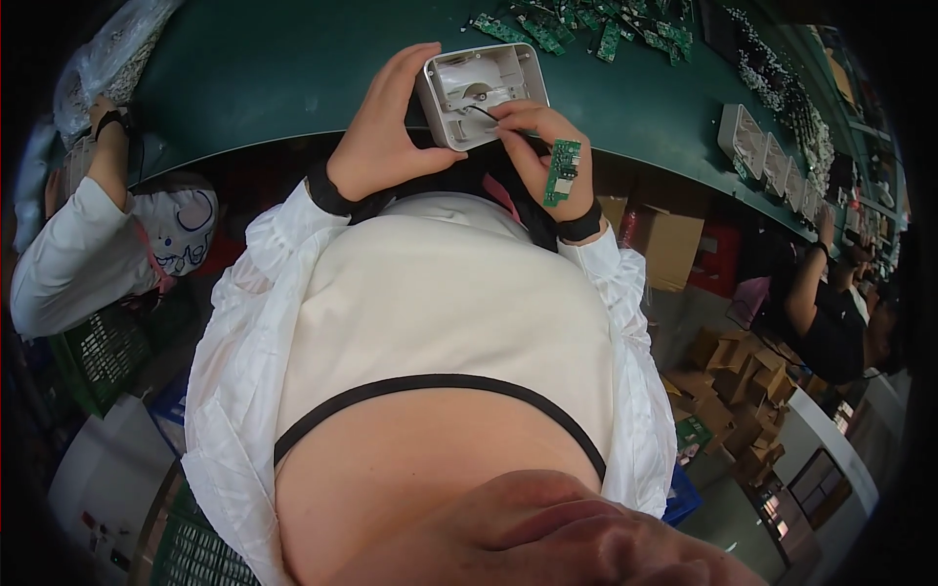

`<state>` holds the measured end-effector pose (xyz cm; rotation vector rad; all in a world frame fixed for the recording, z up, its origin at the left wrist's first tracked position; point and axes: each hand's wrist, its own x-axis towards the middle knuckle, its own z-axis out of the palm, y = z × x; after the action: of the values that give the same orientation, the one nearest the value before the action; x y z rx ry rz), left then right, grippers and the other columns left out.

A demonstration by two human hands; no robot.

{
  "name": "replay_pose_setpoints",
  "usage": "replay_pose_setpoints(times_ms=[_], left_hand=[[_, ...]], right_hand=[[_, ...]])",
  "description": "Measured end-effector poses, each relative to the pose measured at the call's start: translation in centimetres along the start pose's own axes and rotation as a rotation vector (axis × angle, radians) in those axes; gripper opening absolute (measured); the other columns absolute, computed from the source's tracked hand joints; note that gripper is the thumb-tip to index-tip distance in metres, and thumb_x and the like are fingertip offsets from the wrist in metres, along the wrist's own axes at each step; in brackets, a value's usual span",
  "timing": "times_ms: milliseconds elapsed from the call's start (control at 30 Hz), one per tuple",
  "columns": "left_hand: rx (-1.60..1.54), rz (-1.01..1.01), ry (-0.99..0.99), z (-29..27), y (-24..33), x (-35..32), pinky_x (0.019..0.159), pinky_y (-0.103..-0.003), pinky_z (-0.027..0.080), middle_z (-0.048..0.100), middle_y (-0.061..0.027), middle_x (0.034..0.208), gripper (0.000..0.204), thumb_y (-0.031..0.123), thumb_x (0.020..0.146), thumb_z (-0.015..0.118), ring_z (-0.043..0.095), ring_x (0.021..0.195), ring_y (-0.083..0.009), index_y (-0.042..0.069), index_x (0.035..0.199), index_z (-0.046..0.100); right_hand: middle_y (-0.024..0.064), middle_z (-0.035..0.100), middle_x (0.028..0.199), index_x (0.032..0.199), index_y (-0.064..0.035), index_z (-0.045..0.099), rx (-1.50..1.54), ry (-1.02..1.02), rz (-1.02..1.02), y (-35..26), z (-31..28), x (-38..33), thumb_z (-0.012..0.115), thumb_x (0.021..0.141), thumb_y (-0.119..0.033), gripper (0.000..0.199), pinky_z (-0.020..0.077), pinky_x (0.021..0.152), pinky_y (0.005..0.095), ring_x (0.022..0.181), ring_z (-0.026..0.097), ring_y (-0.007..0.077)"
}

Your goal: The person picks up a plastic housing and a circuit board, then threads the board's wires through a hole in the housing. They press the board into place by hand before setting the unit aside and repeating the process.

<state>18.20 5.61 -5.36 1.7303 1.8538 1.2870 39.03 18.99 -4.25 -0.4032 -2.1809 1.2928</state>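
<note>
Handling and Clearance Notes

A green table [264, 88] is curving across the upper view. At its near edge, a white housing [479, 93] is presenting its open side toward the person. The left hand [381, 146] is spanning the housing's left side, thumb and fingers spread wide around it. The right hand [539, 146] is pinching a black wire [481, 111] between thumb and forefinger, over the cavity's near-right part.

The housing is looking like light, stiff plastic, probably slightly slippery; its outer walls are offering the sound hold. A green circuit board [562, 173] is lying over the back of the right hand (whether the wire is joining it, the view is not showing). The board is seeming light, rigid and fragile, its edges offering the safest grip. The wire is appearing thin and flexible, likely calling for a gentle pinch along its length.

Around the work, a cardboard carton [674, 249] is standing below the table's right part, a row of white housings [746, 142] is resting at far right, and loose circuit boards [608, 41] are lying beyond. The right fingers are blocking the cavity's near-right corner.
</note>
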Motion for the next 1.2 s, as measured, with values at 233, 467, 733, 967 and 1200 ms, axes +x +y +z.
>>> replay_pose_setpoints(times_ms=[233,467,733,967,1200], left_hand=[[-0.128,0.002,-0.007,0.4,0.8,0.0,0.117,-0.044,0.041,0.039,-0.0183,0.155,0.102,0.016,0.069,0.09,0.044,0.143,-0.0386,0.009,0.155,0.035],[-0.256,-0.047,-0.022,1.2,0.7,-0.5,0.111,-0.044,0.05,0.03,-0.0131,0.16,0.108,0.006,0.071,0.087,0.046,0.142,-0.03,0.012,0.161,0.028],[-0.374,-0.098,-0.064,1.5,0.9,-0.6,0.106,-0.044,0.055,0.027,-0.0112,0.159,0.109,-0.003,0.072,0.084,0.049,0.139,-0.0302,0.016,0.161,0.025],[-0.326,-0.058,-0.045,1.8,1.3,-0.6,0.107,-0.045,0.055,0.026,-0.0094,0.157,0.107,-0.005,0.072,0.082,0.052,0.136,-0.0316,0.018,0.161,0.026],[-0.469,-0.131,-0.059,2.1,1.3,-0.9,0.108,-0.044,0.053,0.026,-0.009,0.155,0.106,-0.006,0.072,0.081,0.048,0.14,-0.0301,0.02,0.159,0.028]], right_hand=[[0.0156,0.074,0.116,0.095,0.0014,0.065,-0.079,0.069,-0.198,0.2,0.8,0.8,0.069,0.085,0.007,0.012,0.0584,0.086,0.0316,0.102,0.073,0.0235],[0.014,0.076,0.112,0.095,0.0006,0.064,0.013,0.132,-0.06,0.1,1.8,0.2,0.069,0.086,0.007,0.012,0.0582,0.083,0.0295,0.096,0.073,0.0201],[0.012,0.077,0.106,0.096,0.0014,0.065,0.023,0.191,0.046,-0.2,2.0,0.2,0.073,0.09,0.004,0.011,0.0573,0.079,0.0252,0.09,0.073,0.0133],[0.0101,0.078,0.103,0.098,0.002,0.066,-0.03,0.161,0.002,-0.4,2.1,-0.3,0.073,0.091,0.003,0.01,0.0573,0.078,0.0248,0.086,0.072,0.012],[0.0103,0.078,0.105,0.101,0.0019,0.066,0.016,0.178,0.048,-0.2,2.1,-0.9,0.072,0.092,0.003,0.01,0.057,0.079,0.0247,0.089,0.072,0.0117]])
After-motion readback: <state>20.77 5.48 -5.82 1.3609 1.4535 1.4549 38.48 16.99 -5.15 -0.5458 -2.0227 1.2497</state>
